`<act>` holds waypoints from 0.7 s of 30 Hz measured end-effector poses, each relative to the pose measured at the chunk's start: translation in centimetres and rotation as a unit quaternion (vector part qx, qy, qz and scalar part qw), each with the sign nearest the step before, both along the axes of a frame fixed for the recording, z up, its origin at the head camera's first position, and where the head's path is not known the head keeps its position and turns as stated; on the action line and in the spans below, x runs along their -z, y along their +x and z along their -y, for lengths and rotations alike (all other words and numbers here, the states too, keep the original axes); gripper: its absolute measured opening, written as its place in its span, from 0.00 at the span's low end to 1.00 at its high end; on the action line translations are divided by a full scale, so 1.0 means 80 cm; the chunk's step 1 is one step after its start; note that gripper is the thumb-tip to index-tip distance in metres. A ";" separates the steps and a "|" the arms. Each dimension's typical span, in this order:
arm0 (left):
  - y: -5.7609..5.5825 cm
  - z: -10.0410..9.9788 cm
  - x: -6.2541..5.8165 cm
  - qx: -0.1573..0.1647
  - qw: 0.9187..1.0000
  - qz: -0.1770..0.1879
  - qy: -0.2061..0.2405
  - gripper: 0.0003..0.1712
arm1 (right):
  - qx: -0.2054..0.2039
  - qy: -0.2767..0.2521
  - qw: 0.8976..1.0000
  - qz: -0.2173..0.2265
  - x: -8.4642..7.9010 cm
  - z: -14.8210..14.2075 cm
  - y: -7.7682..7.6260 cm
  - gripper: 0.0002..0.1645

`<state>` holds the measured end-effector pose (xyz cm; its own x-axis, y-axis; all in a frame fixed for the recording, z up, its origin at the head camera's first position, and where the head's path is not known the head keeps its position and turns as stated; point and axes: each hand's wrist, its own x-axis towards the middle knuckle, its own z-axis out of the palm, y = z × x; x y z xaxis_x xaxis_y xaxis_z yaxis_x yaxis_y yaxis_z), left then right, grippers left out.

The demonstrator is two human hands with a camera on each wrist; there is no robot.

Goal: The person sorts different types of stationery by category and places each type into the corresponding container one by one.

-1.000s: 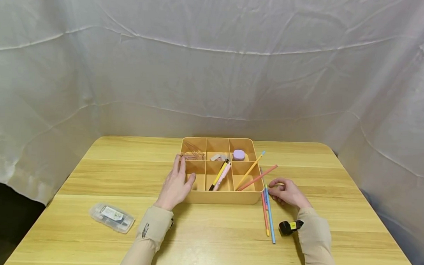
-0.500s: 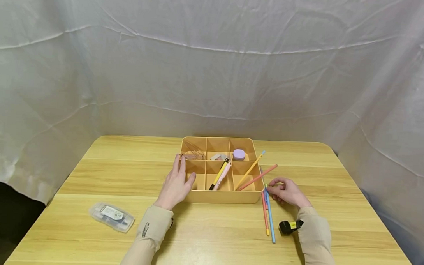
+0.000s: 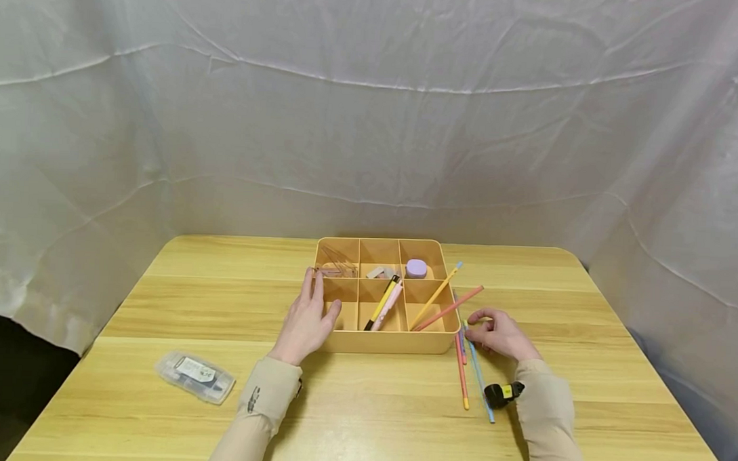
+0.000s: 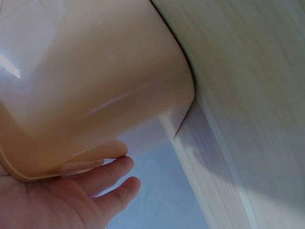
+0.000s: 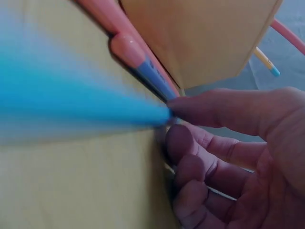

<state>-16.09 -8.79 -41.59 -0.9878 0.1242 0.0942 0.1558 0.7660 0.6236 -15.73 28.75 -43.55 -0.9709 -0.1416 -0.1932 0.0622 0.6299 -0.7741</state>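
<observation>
My left hand (image 3: 303,325) rests on the left side of the yellow organizer box (image 3: 389,344), its fingers fairly straight along the outer wall and the thumb over the front-left compartment. In the left wrist view, the fingers (image 4: 107,175) lie against the box's outer wall (image 4: 114,71). Right of the box, my right hand (image 3: 501,333) pinches a light blue pencil (image 3: 481,378) near its far end, between thumb and index finger; the right wrist view shows it blurred. A red pencil (image 3: 463,379) and a blue-and-pink pen (image 5: 151,74) lie beside the box wall.
Inside the box stand a yellow pen (image 3: 381,304), a pink pen (image 3: 388,307), a yellow pencil (image 3: 436,296) and a red pencil (image 3: 450,308). A lilac container (image 3: 415,269) sits at back right. A clear plastic case (image 3: 195,376) lies on the table's left.
The light blue pencil's near end has swung right, away from the red pencil, as my right hand pinches it. My left hand and the box stay put.
</observation>
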 end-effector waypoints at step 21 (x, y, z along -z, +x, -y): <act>0.000 0.000 0.001 0.002 1.000 0.000 -0.002 0.45 | 0.028 0.141 0.989 -0.045 -0.006 0.016 0.003 0.27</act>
